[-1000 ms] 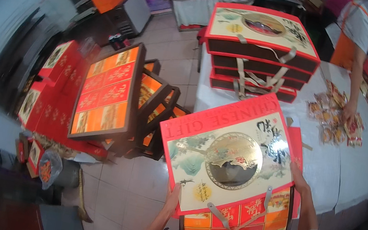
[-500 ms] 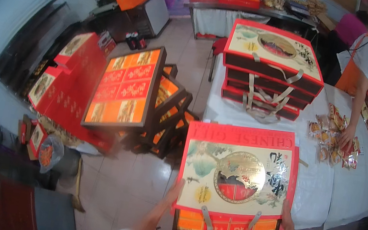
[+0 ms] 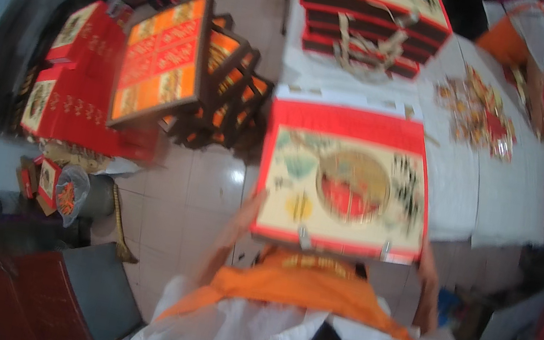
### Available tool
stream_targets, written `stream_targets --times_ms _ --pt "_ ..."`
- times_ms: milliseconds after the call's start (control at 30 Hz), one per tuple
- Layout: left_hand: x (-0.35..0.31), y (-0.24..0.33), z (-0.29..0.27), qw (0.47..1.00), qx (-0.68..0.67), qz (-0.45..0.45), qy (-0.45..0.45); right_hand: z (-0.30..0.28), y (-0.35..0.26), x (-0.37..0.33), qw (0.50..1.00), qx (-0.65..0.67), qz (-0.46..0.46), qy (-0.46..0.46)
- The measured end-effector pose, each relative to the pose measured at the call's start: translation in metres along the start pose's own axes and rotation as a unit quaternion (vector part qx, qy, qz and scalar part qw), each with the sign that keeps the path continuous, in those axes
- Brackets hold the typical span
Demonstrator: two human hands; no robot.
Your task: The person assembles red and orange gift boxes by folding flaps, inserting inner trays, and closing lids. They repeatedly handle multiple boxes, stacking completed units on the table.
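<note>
left grip [image 3: 251, 210]: holding the red-and-cream rectangular cardboard box [image 3: 346, 194] by its left edge
right grip [image 3: 428, 262]: holding its right edge
white-covered tabletop [image 3: 447, 190]: bearing stacked red-edged boxes [image 3: 373, 31]

A counter draped in creased white sheeting [image 3: 440, 207], beside a floor of pale grey square tiles [image 3: 209, 195].
On the counter, toward its far end, sits a neat stack of flat, red-edged, dark-sided gift boxes [image 3: 372, 24], their cream ribbon handles hanging over the near side; to its right, well apart, spreads a loose heap of small clear-wrapped packets [image 3: 478, 115], gold and red. On the floor, a crooked pile of dark-framed rectangular trays [image 3: 164, 60] bears orange and red packages; nearer stands a round grey bin [image 3: 94, 203], a long tan broom-like object [image 3: 120, 223] lying just beside it.
</note>
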State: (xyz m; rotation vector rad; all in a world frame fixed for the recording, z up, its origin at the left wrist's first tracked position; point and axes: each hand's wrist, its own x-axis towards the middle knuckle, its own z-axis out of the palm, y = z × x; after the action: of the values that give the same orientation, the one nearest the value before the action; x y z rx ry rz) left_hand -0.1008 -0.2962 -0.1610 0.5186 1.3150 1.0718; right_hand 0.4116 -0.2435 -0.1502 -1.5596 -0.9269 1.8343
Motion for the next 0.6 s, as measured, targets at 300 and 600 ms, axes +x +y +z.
stream_targets --times_ms 300,600 --pt "-0.061 0.242 0.017 0.973 0.201 -0.059 -0.093 0.007 -0.21 -0.087 0.99 -0.121 -0.056 -0.052" --pt "-0.004 0.249 0.019 0.914 0.391 -0.08 -0.07 0.072 -0.242 -0.042 0.944 -0.325 -0.035 0.042"
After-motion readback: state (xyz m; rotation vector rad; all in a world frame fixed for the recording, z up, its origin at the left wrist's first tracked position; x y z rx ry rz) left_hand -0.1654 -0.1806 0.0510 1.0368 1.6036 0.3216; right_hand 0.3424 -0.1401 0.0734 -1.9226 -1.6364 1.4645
